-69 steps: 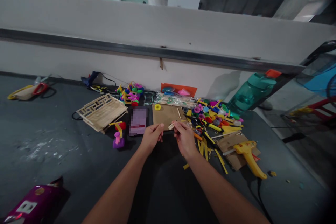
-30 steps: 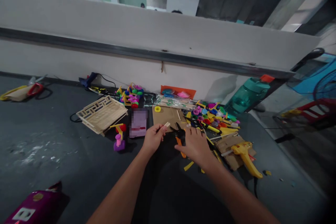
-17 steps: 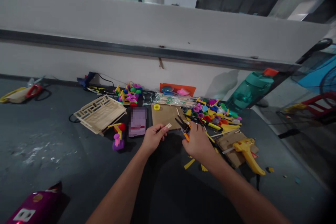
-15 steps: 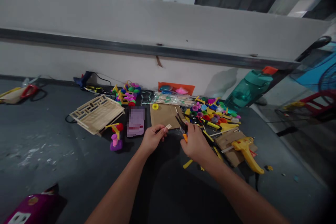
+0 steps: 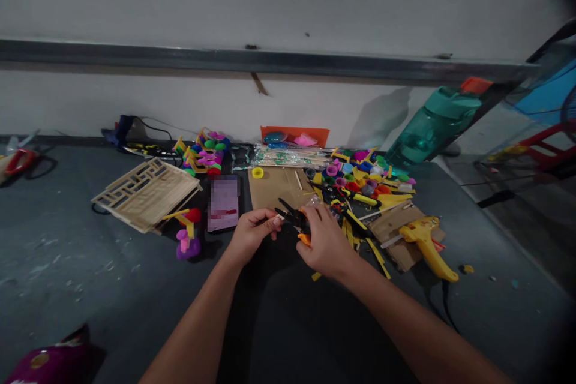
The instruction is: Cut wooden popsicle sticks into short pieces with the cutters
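My left hand (image 5: 255, 231) is closed in a pinch on short wooden sticks (image 5: 279, 217); only their pale ends stick out past the fingertips. My right hand (image 5: 327, 241) is wrapped round cutters (image 5: 291, 213) with dark jaws and an orange handle. The jaws are spread, and their tips reach the stick ends at my left fingertips. Whether they touch the wood I cannot tell. Just beyond both hands lies a cardboard sheet (image 5: 274, 189) with a yellow bottle cap (image 5: 257, 173) on it.
Left of my hands are a phone (image 5: 224, 204), a small colourful figure (image 5: 186, 240) and a wooden stick frame (image 5: 146, 195). To the right lie many coloured caps (image 5: 355, 177), a yellow glue gun (image 5: 423, 243) on cardboard and a leaning green bottle (image 5: 436, 126). A wall (image 5: 198, 102) closes the back.
My right hand has brought the cutters left, up to the stick ends in my left hand, and their jaws now show spread. The view has tilted downward.
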Available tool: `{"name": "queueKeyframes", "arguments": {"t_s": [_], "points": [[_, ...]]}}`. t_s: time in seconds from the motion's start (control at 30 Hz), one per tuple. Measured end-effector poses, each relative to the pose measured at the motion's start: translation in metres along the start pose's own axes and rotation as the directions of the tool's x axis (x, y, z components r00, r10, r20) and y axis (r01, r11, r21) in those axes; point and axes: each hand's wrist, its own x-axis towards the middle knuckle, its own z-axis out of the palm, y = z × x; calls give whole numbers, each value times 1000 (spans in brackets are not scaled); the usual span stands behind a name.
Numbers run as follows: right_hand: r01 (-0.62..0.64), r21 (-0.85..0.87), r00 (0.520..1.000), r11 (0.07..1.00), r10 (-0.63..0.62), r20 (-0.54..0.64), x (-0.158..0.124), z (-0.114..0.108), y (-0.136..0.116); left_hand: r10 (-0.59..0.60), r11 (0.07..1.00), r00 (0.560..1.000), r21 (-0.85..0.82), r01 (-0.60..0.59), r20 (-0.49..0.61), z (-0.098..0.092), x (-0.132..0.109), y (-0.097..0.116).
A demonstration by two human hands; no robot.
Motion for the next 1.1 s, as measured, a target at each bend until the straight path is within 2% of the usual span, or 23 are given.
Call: {"name": "queueKeyframes", "arguments": {"t_s": [0.13,0.4,0.77,1.1], "points": [[-4,-15,1000,1000,4,0,-1,2,-3,7,999,1000,40,-7,4,0,0,0],[-2,-19,1000,1000,2,4,-3,2,-6,59,995,998,84,-62,37,-7,3,-14],[-8,2,1000,1000,8,19,-4,3,-7,84,990,996,111,-86,18,-6,2,-10],[-38,-76,999,996,40,37,-4,1,-8,69,989,998,131,-68,-6,-4,1,-5]]}}
